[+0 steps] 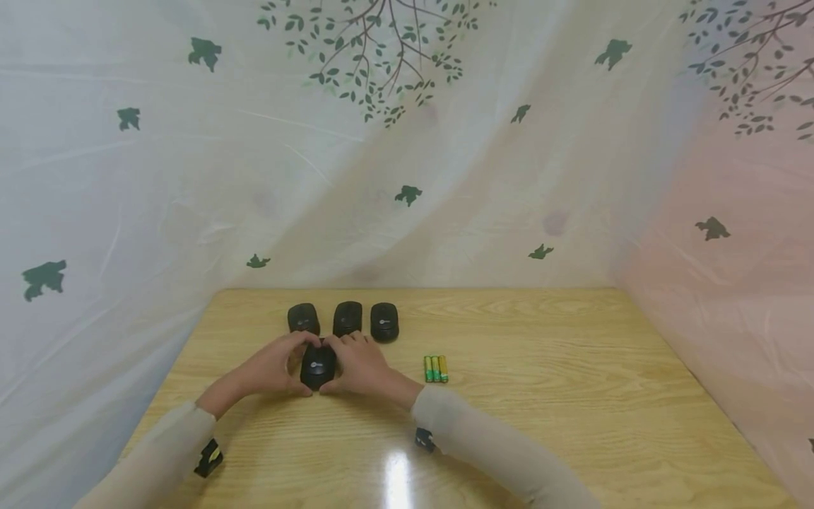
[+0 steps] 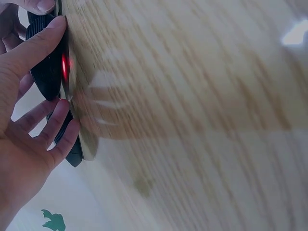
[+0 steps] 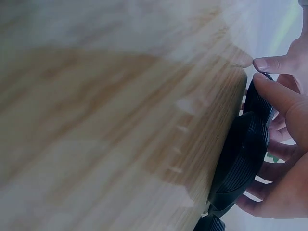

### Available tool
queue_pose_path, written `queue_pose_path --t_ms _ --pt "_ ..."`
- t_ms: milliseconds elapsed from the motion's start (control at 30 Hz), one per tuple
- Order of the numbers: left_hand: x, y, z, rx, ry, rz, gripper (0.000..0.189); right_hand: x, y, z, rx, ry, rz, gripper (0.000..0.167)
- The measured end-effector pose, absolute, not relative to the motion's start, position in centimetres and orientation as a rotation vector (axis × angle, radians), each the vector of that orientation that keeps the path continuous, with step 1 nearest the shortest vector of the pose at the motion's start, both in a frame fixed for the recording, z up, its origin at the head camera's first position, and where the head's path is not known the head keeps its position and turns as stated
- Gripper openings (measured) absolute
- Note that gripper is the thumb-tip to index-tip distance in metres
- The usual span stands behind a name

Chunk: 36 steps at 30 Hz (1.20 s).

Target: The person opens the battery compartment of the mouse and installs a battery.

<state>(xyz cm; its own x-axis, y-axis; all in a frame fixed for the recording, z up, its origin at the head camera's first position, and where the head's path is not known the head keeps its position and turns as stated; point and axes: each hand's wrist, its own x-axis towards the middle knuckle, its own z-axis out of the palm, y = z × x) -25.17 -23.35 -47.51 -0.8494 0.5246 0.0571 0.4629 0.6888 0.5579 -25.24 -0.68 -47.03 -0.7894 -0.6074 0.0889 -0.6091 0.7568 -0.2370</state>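
Both hands hold a black computer mouse (image 1: pixel 318 369) from its two sides, low at the wooden table. My left hand (image 1: pixel 275 365) curves round its left side, thumb at the near end and fingers at the far end. My right hand (image 1: pixel 361 365) grips the right side the same way, its fingertips close to the left ones. In the left wrist view a red light (image 2: pixel 64 67) glows at the mouse's underside. Just behind it stand three more black mice: a left one (image 1: pixel 303 317), a middle one (image 1: pixel 347 318) and a right one (image 1: pixel 384 322).
Three green and gold batteries (image 1: pixel 436 369) lie side by side to the right of my right hand. The wooden table (image 1: pixel 559 396) ends at the back against a pale curtain (image 1: pixel 458 233) printed with leaves. Dark wrist devices sit under both sleeves.
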Motion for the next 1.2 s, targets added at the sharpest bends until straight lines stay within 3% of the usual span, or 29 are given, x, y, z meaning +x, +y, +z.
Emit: queue_pose_path --t_ms 700,1200 --pt "-25.2 -23.1 -47.3 0.883 2.818 0.744 0.077 -25.1 -0.8 -47.4 1.006 -2.955 0.329 0.086" --pt "-25.9 -21.3 -44.5 0.89 2.928 0.769 0.061 -26.7 1.8 -44.2 1.021 -2.981 0.597 0.073"
